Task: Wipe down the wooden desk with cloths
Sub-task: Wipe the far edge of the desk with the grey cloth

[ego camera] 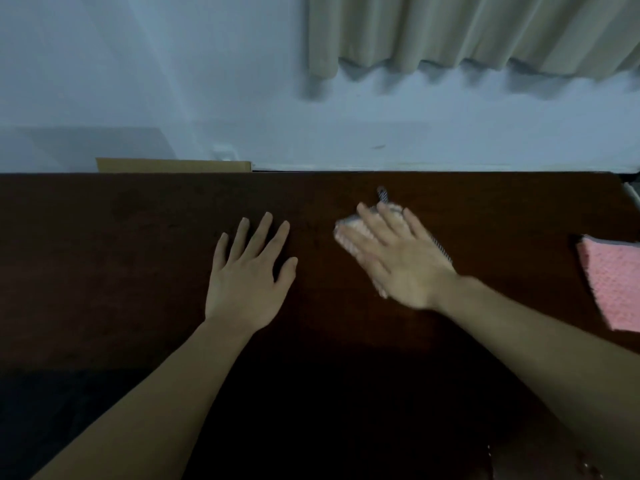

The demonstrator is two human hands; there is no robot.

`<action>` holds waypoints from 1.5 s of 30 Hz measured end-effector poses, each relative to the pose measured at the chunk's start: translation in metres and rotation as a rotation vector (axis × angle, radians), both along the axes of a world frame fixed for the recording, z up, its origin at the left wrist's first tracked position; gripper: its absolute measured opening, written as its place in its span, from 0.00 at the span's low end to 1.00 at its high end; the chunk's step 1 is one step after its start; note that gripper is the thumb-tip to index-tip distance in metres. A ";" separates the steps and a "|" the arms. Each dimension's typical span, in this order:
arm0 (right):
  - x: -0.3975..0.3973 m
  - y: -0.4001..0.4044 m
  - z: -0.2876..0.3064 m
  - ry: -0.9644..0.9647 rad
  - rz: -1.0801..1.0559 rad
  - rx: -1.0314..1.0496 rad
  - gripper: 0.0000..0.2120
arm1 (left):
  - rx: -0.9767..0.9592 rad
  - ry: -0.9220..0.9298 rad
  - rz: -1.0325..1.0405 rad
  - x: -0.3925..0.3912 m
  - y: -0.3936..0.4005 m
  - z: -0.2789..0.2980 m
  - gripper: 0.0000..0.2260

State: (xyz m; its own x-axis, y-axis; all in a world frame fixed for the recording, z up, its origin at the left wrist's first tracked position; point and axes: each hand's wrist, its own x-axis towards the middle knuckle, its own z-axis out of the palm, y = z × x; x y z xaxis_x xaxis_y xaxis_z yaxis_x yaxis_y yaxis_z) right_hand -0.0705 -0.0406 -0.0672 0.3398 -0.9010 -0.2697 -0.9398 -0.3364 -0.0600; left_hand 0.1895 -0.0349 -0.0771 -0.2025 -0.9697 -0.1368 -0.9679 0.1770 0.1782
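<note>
Dark wooden counter point(138, 237) against a pale wall, curtain point(485, 29) above: we wipe near the middle.

Our right hand point(398, 258) lies flat, fingers spread, pressing a folded cloth point(349, 233) that slants toward the far wall; our left hand point(249, 271) rests empty, splayed, beside it. A spare pink cloth point(613, 285) sits at the right edge, nearer our right hand.

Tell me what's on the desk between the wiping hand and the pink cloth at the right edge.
Nothing: in the head view, only bare dark desk separates the right hand from the pink cloth.
</note>
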 end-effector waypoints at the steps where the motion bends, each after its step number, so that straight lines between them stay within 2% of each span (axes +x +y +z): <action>1: -0.002 -0.021 -0.003 0.010 -0.047 -0.026 0.29 | -0.001 -0.004 0.002 0.000 0.000 0.000 0.28; 4: 0.000 -0.066 -0.007 0.007 -0.162 -0.053 0.26 | -0.004 -0.006 0.009 0.001 0.001 0.000 0.28; 6: 0.007 -0.069 -0.006 -0.008 -0.184 -0.036 0.26 | -0.006 0.006 0.005 0.000 0.003 0.001 0.28; 10: 0.015 -0.003 -0.002 0.009 0.024 -0.028 0.31 | -0.025 0.027 0.008 -0.001 0.002 0.000 0.28; 14: -0.001 0.054 0.006 -0.052 0.214 0.060 0.26 | -0.042 0.019 0.024 -0.001 0.003 -0.003 0.30; 19: -0.014 -0.019 -0.002 0.005 0.076 -0.016 0.28 | -0.026 0.016 0.029 0.001 0.002 -0.004 0.31; 22: -0.016 -0.079 -0.004 0.007 -0.033 -0.038 0.26 | -0.040 0.023 0.031 0.001 0.003 -0.004 0.30; 25: -0.011 -0.090 -0.003 -0.010 -0.063 -0.023 0.26 | -0.047 0.037 0.034 -0.001 0.004 -0.004 0.31; 27: -0.006 -0.066 -0.001 0.023 -0.004 -0.027 0.27 | -0.040 0.045 0.040 -0.001 0.004 -0.003 0.31; 30: -0.002 -0.002 0.000 -0.001 0.199 0.004 0.32 | -0.039 0.048 0.050 -0.002 0.004 -0.001 0.31; 33: -0.007 0.040 -0.002 -0.080 0.348 0.005 0.25 | -0.037 0.037 0.054 -0.002 0.006 0.001 0.31; 36: -0.011 0.011 -0.004 -0.025 0.302 0.010 0.28 | -0.023 0.034 0.050 -0.002 0.004 0.001 0.31; 41: 0.001 -0.080 -0.007 -0.027 0.029 -0.052 0.26 | -0.029 0.028 0.038 0.000 0.003 -0.001 0.31; 45: 0.022 -0.087 -0.007 -0.010 -0.035 -0.044 0.27 | -0.024 0.043 0.031 0.000 0.003 -0.001 0.31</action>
